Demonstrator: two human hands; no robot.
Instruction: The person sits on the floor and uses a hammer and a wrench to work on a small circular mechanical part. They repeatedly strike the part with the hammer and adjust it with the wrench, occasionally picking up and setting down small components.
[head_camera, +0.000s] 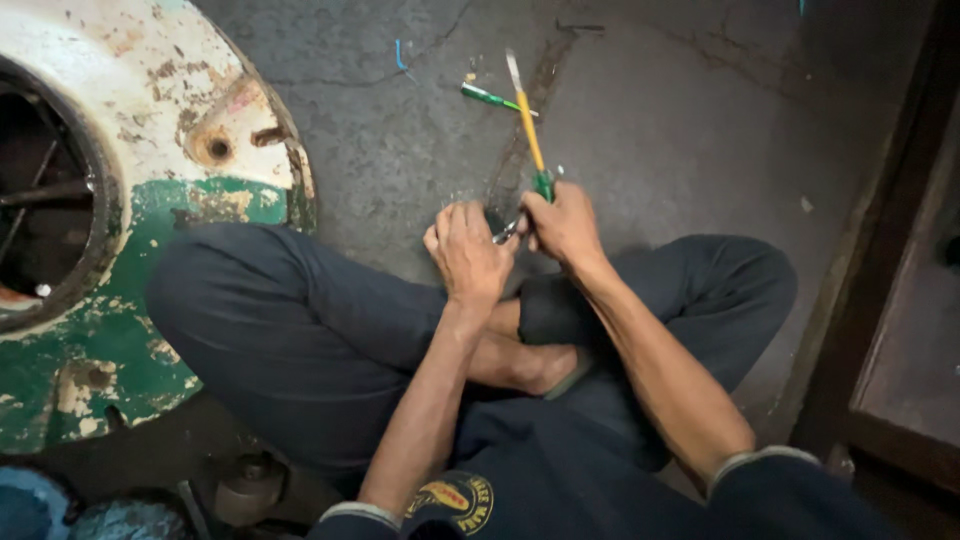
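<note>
I sit cross-legged on a grey concrete floor (650, 120). My right hand (563, 224) grips a bundle of wires with green and yellow insulation (530, 125) that sticks up and away from me. My left hand (467, 252) is closed around a small metal tool (506, 232), pliers or a cutter by its look, whose shiny tip meets the wires between the two hands. Most of the tool is hidden inside the fist.
A large round metal housing (150, 200) with chipped white and green paint leans at my left knee. Green and blue wire scraps (487, 96) lie on the floor ahead. A dark wooden frame (880, 300) runs along the right.
</note>
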